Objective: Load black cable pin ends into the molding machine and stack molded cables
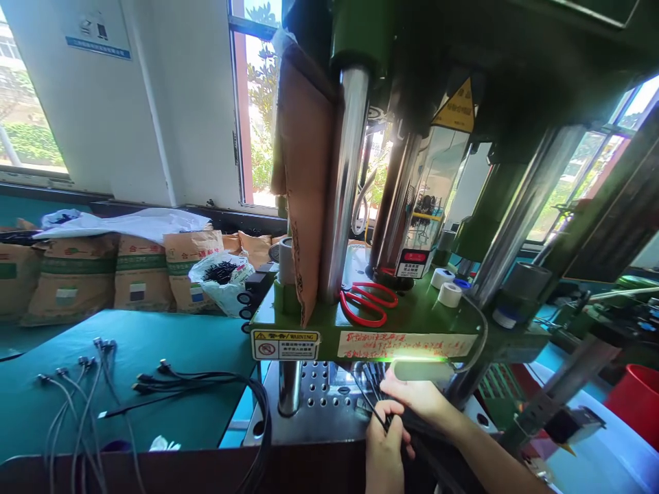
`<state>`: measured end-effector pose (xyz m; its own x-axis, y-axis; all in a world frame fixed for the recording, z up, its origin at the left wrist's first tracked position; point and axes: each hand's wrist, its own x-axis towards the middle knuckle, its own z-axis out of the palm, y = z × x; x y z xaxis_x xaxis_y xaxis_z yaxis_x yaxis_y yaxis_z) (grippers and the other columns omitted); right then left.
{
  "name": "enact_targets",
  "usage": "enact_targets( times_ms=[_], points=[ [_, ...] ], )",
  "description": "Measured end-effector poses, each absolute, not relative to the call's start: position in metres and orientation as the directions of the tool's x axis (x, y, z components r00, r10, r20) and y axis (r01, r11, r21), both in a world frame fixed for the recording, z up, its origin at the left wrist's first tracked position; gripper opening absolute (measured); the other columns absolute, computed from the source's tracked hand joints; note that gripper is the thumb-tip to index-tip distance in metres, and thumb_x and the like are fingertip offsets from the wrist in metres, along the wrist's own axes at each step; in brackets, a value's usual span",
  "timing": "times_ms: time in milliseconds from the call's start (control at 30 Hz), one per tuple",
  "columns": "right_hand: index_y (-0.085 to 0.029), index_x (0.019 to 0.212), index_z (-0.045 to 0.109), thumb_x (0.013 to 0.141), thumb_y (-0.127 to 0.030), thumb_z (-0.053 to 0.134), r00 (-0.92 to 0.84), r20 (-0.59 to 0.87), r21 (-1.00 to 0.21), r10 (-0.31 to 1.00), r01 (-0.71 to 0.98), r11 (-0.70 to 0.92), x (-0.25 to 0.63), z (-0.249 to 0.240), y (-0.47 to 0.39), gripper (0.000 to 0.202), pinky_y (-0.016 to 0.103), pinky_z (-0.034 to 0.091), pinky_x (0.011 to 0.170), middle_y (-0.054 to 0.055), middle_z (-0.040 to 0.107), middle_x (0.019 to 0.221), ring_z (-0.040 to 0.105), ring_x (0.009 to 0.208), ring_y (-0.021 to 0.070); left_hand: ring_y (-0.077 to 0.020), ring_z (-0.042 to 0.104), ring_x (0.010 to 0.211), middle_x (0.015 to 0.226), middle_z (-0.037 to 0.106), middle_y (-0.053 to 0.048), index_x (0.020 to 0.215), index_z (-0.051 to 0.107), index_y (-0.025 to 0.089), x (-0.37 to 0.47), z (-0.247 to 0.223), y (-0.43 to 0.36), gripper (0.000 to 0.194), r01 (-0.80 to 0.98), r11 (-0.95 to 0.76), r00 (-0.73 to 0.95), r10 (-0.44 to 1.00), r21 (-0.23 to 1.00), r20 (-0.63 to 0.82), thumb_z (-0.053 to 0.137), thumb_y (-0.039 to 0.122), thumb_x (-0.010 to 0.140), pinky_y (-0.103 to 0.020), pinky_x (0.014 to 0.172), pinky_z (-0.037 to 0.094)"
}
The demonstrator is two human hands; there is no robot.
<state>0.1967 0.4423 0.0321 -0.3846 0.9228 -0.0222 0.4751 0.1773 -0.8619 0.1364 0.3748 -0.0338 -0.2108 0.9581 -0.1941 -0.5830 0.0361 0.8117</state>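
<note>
My left hand (386, 439) is closed around thin black cables (364, 390) at the front of the green press (412, 309). Just above and to the right, my right hand (416, 398) reaches under the press's upper plate, its fingers bent against the cable ends at the metal mould area (342, 376). A thicker dark bundle runs below my right wrist toward me. My right fingertips are partly hidden in the glare, so its exact hold is unclear. Beneath both hands lies the perforated metal bed (314, 425).
Black cables with connectors (206, 381) and grey cables (82, 405) hang over the green table (169, 343) at left. Brown sacks (77, 274) stand behind. Steel columns (344, 185) and a cardboard sheet (303, 178) flank the press. A red bin (636, 398) is at right.
</note>
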Motion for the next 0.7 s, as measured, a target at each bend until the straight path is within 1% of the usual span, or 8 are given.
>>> enact_targets(
  times_ms=[167, 267, 333, 400, 467, 533, 600, 700],
  points=[
    [-0.023, 0.049, 0.044, 0.074, -0.042, 0.048, -0.322, 0.087, -0.575, 0.943, 0.756, 0.311, 0.189, 0.048, 0.426, 0.032, 0.028, 0.033, 0.054, -0.001, 0.044, 0.043, 0.044, 0.049, 0.0147, -0.0087, 0.037, 0.046, 0.051, 0.042, 0.005, 0.078, 0.053, 0.016, 0.138, -0.035, 0.376, 0.026, -0.552, 0.006, -0.2, 0.97, 0.834, -0.14, 0.052, 0.039, 0.067, -0.022, 0.045, 0.031],
    [-0.024, 0.065, 0.055, 0.08, -0.046, 0.04, -0.415, 0.085, -0.503, 0.906, 0.767, 0.399, 0.18, 0.052, 0.415, 0.031, 0.028, 0.035, 0.057, 0.002, 0.056, 0.056, 0.052, 0.057, 0.0175, -0.0081, 0.034, 0.044, 0.051, 0.046, 0.004, 0.085, 0.054, 0.014, 0.142, -0.04, 0.383, 0.039, -0.576, 0.021, -0.216, 0.96, 0.817, -0.177, 0.059, 0.043, 0.06, -0.023, 0.043, 0.026],
    [-0.024, 0.084, 0.058, 0.081, -0.046, 0.039, -0.451, 0.073, -0.517, 0.89, 0.746, 0.42, 0.171, 0.053, 0.412, 0.03, 0.029, 0.037, 0.063, 0.003, 0.062, 0.071, 0.056, 0.067, 0.0194, -0.008, 0.032, 0.04, 0.048, 0.049, 0.003, 0.081, 0.054, 0.014, 0.145, -0.044, 0.389, 0.046, -0.582, 0.075, -0.221, 0.944, 0.81, -0.246, 0.064, 0.047, 0.05, -0.024, 0.04, 0.022],
    [-0.025, 0.089, 0.058, 0.08, -0.043, 0.041, -0.437, 0.05, -0.569, 0.898, 0.727, 0.385, 0.165, 0.053, 0.414, 0.025, 0.029, 0.038, 0.068, 0.002, 0.062, 0.076, 0.055, 0.071, 0.0187, -0.0081, 0.031, 0.038, 0.045, 0.047, 0.003, 0.075, 0.055, 0.014, 0.146, -0.044, 0.391, 0.047, -0.574, 0.114, -0.223, 0.931, 0.811, -0.289, 0.068, 0.048, 0.045, -0.024, 0.039, 0.021],
    [-0.024, 0.073, 0.056, 0.077, -0.038, 0.045, -0.389, -0.016, -0.678, 0.921, 0.681, 0.276, 0.165, 0.052, 0.419, 0.019, 0.027, 0.036, 0.066, -0.001, 0.057, 0.065, 0.052, 0.065, 0.0155, -0.0082, 0.033, 0.04, 0.047, 0.046, 0.004, 0.074, 0.054, 0.015, 0.143, -0.041, 0.388, 0.044, -0.559, 0.068, -0.219, 0.949, 0.827, -0.226, 0.069, 0.048, 0.048, -0.024, 0.04, 0.024],
    [-0.022, 0.059, 0.05, 0.076, -0.04, 0.045, -0.353, -0.099, -0.784, 0.93, 0.604, 0.146, 0.171, 0.052, 0.426, 0.025, 0.026, 0.035, 0.059, -0.003, 0.047, 0.049, 0.045, 0.053, 0.0126, -0.0083, 0.037, 0.045, 0.053, 0.046, 0.004, 0.075, 0.053, 0.015, 0.139, -0.036, 0.383, 0.039, -0.542, -0.016, -0.22, 0.968, 0.84, -0.124, 0.067, 0.047, 0.056, -0.023, 0.044, 0.028],
    [-0.021, 0.058, 0.049, 0.075, -0.049, 0.042, -0.355, -0.159, -0.839, 0.921, 0.54, 0.063, 0.183, 0.05, 0.431, 0.033, 0.025, 0.03, 0.049, -0.005, 0.038, 0.041, 0.036, 0.042, 0.0102, -0.0082, 0.038, 0.046, 0.055, 0.044, 0.005, 0.074, 0.052, 0.016, 0.136, -0.032, 0.378, 0.034, -0.519, -0.06, -0.232, 0.97, 0.853, -0.074, 0.063, 0.047, 0.063, -0.022, 0.045, 0.029],
    [-0.019, 0.068, 0.054, 0.069, -0.06, 0.047, -0.428, -0.181, -0.899, 0.886, 0.437, 0.028, 0.202, 0.044, 0.438, 0.042, 0.023, 0.022, 0.041, -0.007, 0.04, 0.038, 0.03, 0.035, 0.0077, -0.0088, 0.037, 0.044, 0.051, 0.042, 0.006, 0.076, 0.052, 0.017, 0.133, -0.029, 0.373, 0.03, -0.465, -0.037, -0.254, 0.963, 0.884, -0.093, 0.056, 0.046, 0.069, -0.022, 0.044, 0.03]
  ],
)
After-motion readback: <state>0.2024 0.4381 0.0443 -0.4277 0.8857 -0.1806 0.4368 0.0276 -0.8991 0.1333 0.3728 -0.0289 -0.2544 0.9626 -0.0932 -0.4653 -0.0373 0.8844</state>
